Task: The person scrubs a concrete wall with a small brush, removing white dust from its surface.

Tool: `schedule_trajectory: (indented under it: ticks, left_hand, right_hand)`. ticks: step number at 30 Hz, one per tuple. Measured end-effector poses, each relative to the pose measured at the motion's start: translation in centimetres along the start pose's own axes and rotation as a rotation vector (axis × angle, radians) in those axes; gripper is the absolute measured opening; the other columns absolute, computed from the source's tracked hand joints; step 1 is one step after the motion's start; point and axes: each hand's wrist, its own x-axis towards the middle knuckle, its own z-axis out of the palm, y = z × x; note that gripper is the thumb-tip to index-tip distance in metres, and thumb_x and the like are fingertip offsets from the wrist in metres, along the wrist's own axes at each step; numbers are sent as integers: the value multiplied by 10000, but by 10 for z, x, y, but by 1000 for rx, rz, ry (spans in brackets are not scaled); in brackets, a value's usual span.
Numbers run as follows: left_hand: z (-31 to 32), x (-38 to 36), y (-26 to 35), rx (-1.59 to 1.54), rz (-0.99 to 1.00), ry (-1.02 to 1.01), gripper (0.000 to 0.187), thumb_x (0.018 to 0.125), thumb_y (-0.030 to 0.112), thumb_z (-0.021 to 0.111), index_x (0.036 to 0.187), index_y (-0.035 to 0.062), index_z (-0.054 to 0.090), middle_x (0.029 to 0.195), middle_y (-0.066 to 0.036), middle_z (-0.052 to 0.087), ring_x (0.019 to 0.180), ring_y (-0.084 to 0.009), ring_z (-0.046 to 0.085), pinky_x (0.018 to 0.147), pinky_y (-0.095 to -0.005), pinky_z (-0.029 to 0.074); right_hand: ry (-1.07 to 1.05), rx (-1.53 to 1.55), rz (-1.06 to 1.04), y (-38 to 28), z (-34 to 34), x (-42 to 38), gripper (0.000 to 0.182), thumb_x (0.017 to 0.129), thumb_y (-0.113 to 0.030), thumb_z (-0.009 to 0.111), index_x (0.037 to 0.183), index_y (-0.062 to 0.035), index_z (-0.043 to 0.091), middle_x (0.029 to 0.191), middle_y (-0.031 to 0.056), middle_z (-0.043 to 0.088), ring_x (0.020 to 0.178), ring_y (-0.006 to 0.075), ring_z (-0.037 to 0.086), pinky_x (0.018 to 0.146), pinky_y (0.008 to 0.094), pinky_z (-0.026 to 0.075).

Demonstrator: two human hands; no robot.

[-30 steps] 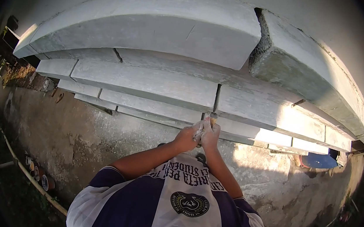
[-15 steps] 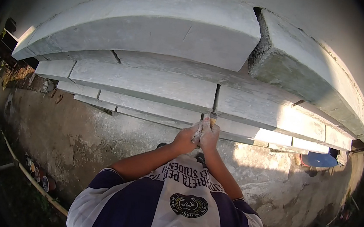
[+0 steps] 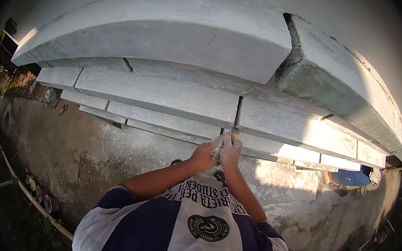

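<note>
My left hand (image 3: pixel 204 155) and my right hand (image 3: pixel 230 152) are together in front of my chest, below the gap between two pale blocks. A small brownish tool handle (image 3: pixel 235 131) sticks up from the top of my right hand, whose fingers are wrapped round it. The fingers of my left hand are closed around something whitish that I cannot make out. Just above the hands, a dark vertical joint (image 3: pixel 238 111) separates the pale block on the left (image 3: pixel 155 93) from the one on the right (image 3: pixel 278 122).
A large pale beam (image 3: pixel 161 39) juts out above, beside a cracked one (image 3: pixel 340 88). Below lies a stained concrete floor (image 3: pixel 126 152). Pots (image 3: pixel 50 203) and a bamboo pole (image 3: pixel 30 193) are at the lower left. A blue object (image 3: pixel 351 177) lies at the right.
The view has shifted slightly, so the blocks appear a little lower. Both hands stay together in nearly the same place with the same hold.
</note>
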Motion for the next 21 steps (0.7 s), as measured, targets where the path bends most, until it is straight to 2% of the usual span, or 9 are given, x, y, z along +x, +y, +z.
schedule_trajectory:
  ticks: [3,9,12,14,18,21]
  left_hand:
    - [2,-3,1,-14,83,53,634,832,35,594,1444,73,433,1007,-260,679,968,-445,659,839,-469,536]
    - [-2,4,3,27,-19,-23,608,829,48,600,1419,74,455,1005,-269,675,960,-459,651,825,-485,535]
    - [-3,-1,8,9,38,7,601,828,52,602,1411,75,462,986,-271,675,944,-462,652,814,-487,535]
    - [4,-1,-5,21,26,-4,605,826,53,599,1415,77,460,976,-271,676,940,-462,654,811,-488,535]
    - [-10,5,16,65,6,-17,616,821,50,593,1421,78,456,972,-272,676,945,-459,653,817,-482,536]
    - [-7,0,16,12,51,1,615,815,46,587,1416,78,463,966,-272,676,928,-458,656,811,-483,538]
  right_hand:
    - [-14,21,98,-15,0,-8,457,1012,-280,595,631,-29,577,569,10,545,495,103,494,478,276,385]
    - [-20,12,17,-5,-2,2,480,1014,-309,588,622,-33,571,573,13,544,507,100,495,485,272,382]
    - [-50,-16,124,-10,-6,-5,466,1038,-317,540,654,-53,544,605,29,548,532,102,504,505,261,389]
    - [-20,7,93,4,-8,-3,475,1022,-306,574,628,-41,557,585,18,545,522,101,496,498,268,386]
    - [-45,96,9,-9,-1,2,476,1015,-296,590,615,-40,558,572,15,541,515,102,495,491,272,385]
    - [-19,29,75,-23,-2,-7,471,1020,-292,582,619,-46,556,569,15,538,507,100,497,485,270,386]
